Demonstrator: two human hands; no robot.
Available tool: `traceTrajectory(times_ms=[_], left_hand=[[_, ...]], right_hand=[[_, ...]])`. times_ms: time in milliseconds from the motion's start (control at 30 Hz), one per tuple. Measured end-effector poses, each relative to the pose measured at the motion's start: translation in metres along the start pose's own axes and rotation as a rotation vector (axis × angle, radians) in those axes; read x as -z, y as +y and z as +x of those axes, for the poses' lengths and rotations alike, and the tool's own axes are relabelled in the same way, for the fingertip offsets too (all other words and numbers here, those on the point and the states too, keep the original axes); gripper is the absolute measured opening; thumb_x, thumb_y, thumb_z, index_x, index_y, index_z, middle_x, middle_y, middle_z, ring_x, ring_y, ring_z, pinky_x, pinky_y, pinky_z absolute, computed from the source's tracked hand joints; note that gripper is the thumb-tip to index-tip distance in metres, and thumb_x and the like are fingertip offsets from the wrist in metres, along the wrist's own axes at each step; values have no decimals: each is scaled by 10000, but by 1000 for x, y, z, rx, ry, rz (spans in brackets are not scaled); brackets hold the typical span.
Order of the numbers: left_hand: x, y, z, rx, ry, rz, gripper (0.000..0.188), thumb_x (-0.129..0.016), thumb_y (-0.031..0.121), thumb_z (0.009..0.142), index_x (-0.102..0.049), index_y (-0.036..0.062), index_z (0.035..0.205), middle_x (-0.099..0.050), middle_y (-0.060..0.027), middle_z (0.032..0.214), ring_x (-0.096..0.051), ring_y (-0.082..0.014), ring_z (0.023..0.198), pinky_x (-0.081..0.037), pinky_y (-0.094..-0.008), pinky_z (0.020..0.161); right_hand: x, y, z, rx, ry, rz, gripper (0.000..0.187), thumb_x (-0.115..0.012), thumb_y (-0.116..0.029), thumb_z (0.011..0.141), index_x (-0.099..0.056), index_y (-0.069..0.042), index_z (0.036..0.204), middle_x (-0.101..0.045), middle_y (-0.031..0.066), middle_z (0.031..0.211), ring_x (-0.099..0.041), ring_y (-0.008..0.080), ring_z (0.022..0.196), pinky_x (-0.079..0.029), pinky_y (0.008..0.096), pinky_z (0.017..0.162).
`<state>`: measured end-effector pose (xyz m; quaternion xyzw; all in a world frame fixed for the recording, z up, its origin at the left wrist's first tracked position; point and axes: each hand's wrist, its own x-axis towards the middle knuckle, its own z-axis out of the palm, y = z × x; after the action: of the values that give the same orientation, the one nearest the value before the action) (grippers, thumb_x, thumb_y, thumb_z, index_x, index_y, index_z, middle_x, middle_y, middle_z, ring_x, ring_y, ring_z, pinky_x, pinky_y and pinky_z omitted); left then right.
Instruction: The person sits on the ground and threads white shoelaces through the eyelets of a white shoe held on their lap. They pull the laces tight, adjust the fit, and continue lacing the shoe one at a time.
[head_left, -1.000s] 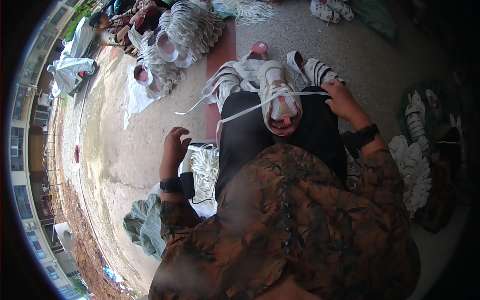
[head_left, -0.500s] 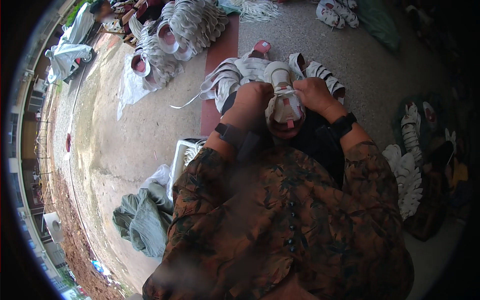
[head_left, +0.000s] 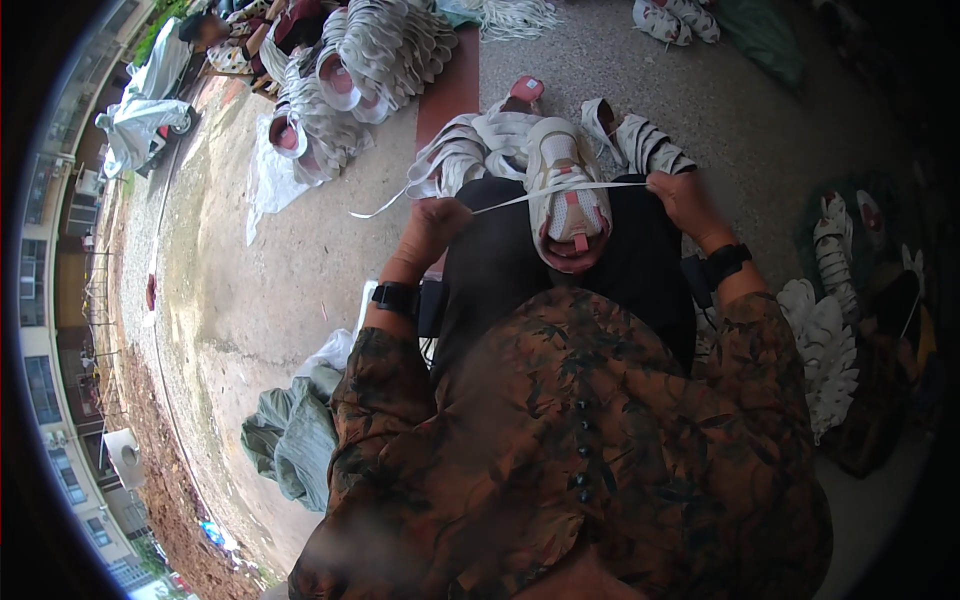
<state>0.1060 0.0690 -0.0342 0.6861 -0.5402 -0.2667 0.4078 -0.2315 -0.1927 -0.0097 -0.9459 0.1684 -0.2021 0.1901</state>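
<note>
A white and beige shoe upper (head_left: 572, 218) with pink trim rests between my knees, its toe pointing away from me. A white shoelace (head_left: 613, 185) runs through its eyelets and stretches out to both sides. My left hand (head_left: 435, 222) is closed on the lace's left end, out over my left knee. On the other side my right hand (head_left: 687, 200) grips the right end, a little higher up. Both lengths of lace look taut. The fingertips are too small to make out clearly.
More white shoe uppers (head_left: 470, 160) lie just beyond my knees. Large stacks of uppers (head_left: 385, 50) stand at the far left near a seated person (head_left: 235, 50). A grey-green cloth (head_left: 295, 435) lies at my left, and another stack of uppers (head_left: 820, 350) at my right.
Both hands have moved apart from the shoe's eyelets, left and right, drawing the lace out straight between them. The shoe stays between my knees.
</note>
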Motion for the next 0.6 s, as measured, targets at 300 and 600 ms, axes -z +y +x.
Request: traceTrajectory(times_ms=[300, 600], left_hand=[[106, -111, -191, 756, 215, -112, 43, -670, 46, 815, -661, 5, 803, -652, -40, 685, -571, -81, 575, -440, -216, 533], [119, -131, -306, 1054, 230, -111, 186, -749, 186, 763, -685, 21, 822, -652, -43, 649, -550, -89, 497, -448, -240, 475]], right_hand=[[80, 146, -192, -695, 179, -31, 162, -588, -141, 844, -599, 18, 875, -598, 142, 722, -569, 138, 679, -439, 316, 652], [95, 224, -333, -658, 83, -367, 95, -628, -108, 798, -673, -33, 836, -619, 106, 732, -625, 204, 737, -471, 342, 645]])
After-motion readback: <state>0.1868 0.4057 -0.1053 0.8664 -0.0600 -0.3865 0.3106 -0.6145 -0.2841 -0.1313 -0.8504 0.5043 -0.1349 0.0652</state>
